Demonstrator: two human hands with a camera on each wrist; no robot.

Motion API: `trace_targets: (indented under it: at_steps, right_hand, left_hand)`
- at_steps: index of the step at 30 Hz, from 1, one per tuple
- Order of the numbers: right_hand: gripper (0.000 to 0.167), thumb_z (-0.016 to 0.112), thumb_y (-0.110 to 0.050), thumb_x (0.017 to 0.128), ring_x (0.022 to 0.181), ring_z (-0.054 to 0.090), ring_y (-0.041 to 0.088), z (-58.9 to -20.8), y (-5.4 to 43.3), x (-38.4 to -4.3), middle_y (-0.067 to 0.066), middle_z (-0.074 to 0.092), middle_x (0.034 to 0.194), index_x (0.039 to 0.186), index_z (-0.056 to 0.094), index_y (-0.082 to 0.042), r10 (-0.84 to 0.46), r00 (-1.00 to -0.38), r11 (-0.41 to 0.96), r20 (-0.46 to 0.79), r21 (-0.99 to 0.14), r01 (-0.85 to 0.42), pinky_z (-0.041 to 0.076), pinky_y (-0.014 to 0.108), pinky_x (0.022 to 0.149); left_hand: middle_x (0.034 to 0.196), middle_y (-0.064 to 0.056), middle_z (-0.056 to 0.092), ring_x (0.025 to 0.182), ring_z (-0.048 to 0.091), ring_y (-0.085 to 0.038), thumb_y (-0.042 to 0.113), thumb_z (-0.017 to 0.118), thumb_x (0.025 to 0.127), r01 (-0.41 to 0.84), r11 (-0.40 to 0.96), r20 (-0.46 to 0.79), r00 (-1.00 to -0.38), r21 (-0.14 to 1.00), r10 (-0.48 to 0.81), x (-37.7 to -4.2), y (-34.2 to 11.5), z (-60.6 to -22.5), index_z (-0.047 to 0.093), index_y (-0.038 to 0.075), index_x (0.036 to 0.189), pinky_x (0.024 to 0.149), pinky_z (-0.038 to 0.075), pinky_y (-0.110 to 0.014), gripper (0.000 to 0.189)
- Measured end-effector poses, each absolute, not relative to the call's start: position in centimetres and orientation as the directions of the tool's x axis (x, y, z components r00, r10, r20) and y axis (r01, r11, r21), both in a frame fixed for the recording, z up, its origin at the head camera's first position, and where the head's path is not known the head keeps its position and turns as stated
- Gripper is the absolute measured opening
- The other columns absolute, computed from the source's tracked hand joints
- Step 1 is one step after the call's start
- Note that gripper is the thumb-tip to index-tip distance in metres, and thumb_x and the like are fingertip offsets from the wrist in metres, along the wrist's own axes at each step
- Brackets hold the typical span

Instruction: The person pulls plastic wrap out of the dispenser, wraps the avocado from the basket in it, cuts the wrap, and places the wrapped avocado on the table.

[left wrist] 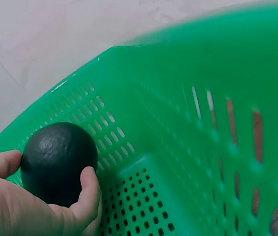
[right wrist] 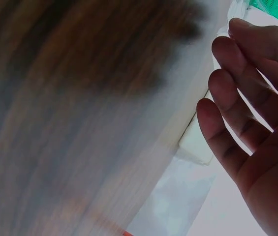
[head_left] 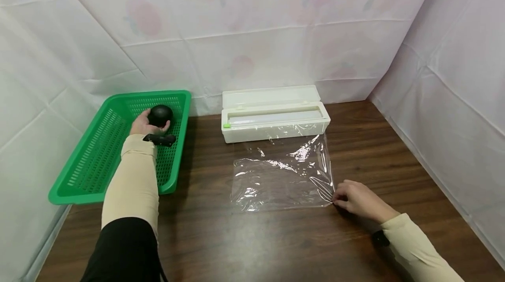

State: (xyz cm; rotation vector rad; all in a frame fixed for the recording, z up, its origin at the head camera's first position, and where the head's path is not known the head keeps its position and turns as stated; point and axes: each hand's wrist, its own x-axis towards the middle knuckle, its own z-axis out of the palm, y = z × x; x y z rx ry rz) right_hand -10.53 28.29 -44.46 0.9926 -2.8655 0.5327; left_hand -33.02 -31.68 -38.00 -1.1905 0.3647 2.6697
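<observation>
In the green basket [head_left: 79, 198] at the left, my left hand [head_left: 139, 124] grips a dark, round, avocado-like fruit [head_left: 160, 115]. The left wrist view shows the thumb and fingers curved around the sides of this fruit [left wrist: 57, 162], near the basket's perforated wall. A clear sheet of plastic wrap [head_left: 276, 185] stretches from a white dispenser box [head_left: 256, 134] toward me over the brown table. My right hand [head_left: 360, 201] pinches the near right corner of the wrap. In the right wrist view the thumb and index tip of that hand [right wrist: 257, 98] meet at the wrap's edge.
The dispenser's lid [head_left: 272, 96] stands raised at the back, with the roll [head_left: 276, 118] inside and a green slider [head_left: 226, 126] at its left end. White cloth walls [head_left: 236, 41] enclose the table [head_left: 276, 247] at the back and both sides.
</observation>
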Motion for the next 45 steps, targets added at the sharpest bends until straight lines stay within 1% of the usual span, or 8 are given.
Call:
trace_targets:
  at_steps: [7,11,15,20,24,29,40,45]
  right_hand:
    - [0.012,0.078,-0.006,0.077,0.069,0.048,0.001,-44.4,28.4,-10.6,-0.014,0.059,0.073,0.075,0.073,-0.018,-0.585,-0.797,0.741,0.154,-0.298,-0.601,0.044,0.023,0.061]
    - [0.013,0.078,-0.006,0.077,0.07,0.05,0.002,-44.4,28.4,-10.9,-0.014,0.059,0.073,0.075,0.073,-0.018,-0.586,-0.799,0.743,0.139,-0.301,-0.597,0.045,0.024,0.061]
    - [0.013,0.078,-0.005,0.077,0.069,0.051,0.004,-44.4,28.4,-11.2,-0.012,0.06,0.073,0.075,0.073,-0.017,-0.595,-0.791,0.732,0.144,-0.308,-0.607,0.045,0.025,0.061]
    - [0.012,0.077,-0.005,0.076,0.068,0.052,0.005,-44.6,28.4,-11.7,-0.011,0.061,0.072,0.075,0.073,-0.016,-0.593,-0.79,0.73,0.157,-0.308,-0.61,0.045,0.025,0.061]
    - [0.012,0.077,-0.005,0.076,0.068,0.053,0.005,-44.7,28.3,-12.1,-0.011,0.061,0.072,0.074,0.073,-0.015,-0.595,-0.788,0.729,0.159,-0.305,-0.613,0.046,0.026,0.061]
    - [0.013,0.077,-0.004,0.076,0.068,0.054,0.005,-44.8,28.3,-12.6,-0.012,0.06,0.071,0.073,0.072,-0.016,-0.597,-0.784,0.726,0.168,-0.301,-0.618,0.049,0.03,0.065]
    - [0.014,0.078,-0.004,0.075,0.067,0.052,0.006,-44.6,28.1,-13.3,-0.012,0.06,0.071,0.072,0.072,-0.016,-0.6,-0.779,0.718,0.184,-0.305,-0.625,0.045,0.026,0.061]
    - [0.013,0.078,-0.005,0.076,0.067,0.054,0.007,-44.5,28.2,-13.5,-0.011,0.061,0.071,0.073,0.072,-0.016,-0.592,-0.787,0.726,0.173,-0.309,-0.614,0.046,0.027,0.061]
  left_hand:
    - [0.145,0.033,0.027,0.138,0.034,-0.001,0.023,0.07,0.091,-0.168,-0.975,-0.756,-0.654,0.147,-0.002,-33.0,-31.5,-38.5,0.036,0.055,0.131,0.113,0.037,-0.041,0.061]
    - [0.144,0.032,0.028,0.137,0.034,-0.002,0.024,0.07,0.09,-0.136,-0.981,-0.746,-0.666,0.141,-0.015,-32.9,-31.8,-38.2,0.038,0.056,0.129,0.11,0.041,-0.04,0.059]
    - [0.138,0.03,0.034,0.129,0.039,-0.003,0.026,0.071,0.09,-0.119,-0.983,-0.735,-0.678,0.138,-0.021,-32.9,-32.3,-37.3,0.043,0.053,0.124,0.1,0.047,-0.04,0.051]
    - [0.132,0.024,0.04,0.122,0.044,-0.008,0.026,0.072,0.089,-0.13,-0.981,-0.692,-0.722,0.143,-0.006,-32.6,-32.7,-35.7,0.047,0.049,0.118,0.093,0.049,-0.041,0.044]
    - [0.13,0.02,0.043,0.123,0.047,-0.011,0.023,0.076,0.086,-0.108,-0.987,-0.666,-0.746,0.116,0.004,-32.0,-32.7,-34.2,0.042,0.055,0.12,0.098,0.048,-0.046,0.058]
    - [0.133,0.022,0.039,0.125,0.048,-0.013,0.021,0.08,0.082,-0.093,-0.989,-0.652,-0.758,0.115,-0.005,-31.4,-32.2,-32.8,0.037,0.063,0.119,0.101,0.048,-0.048,0.071]
    - [0.131,0.014,0.045,0.119,0.053,-0.019,0.015,0.085,0.073,-0.095,-0.991,-0.577,-0.816,0.093,0.025,-28.4,-31.2,-31.2,0.045,0.044,0.12,0.096,0.05,-0.046,0.068]
    - [0.135,0.013,0.041,0.124,0.051,-0.021,0.013,0.084,0.074,-0.097,-0.991,-0.524,-0.851,0.091,0.035,-27.2,-30.7,-30.7,0.043,0.048,0.119,0.099,0.049,-0.046,0.071]
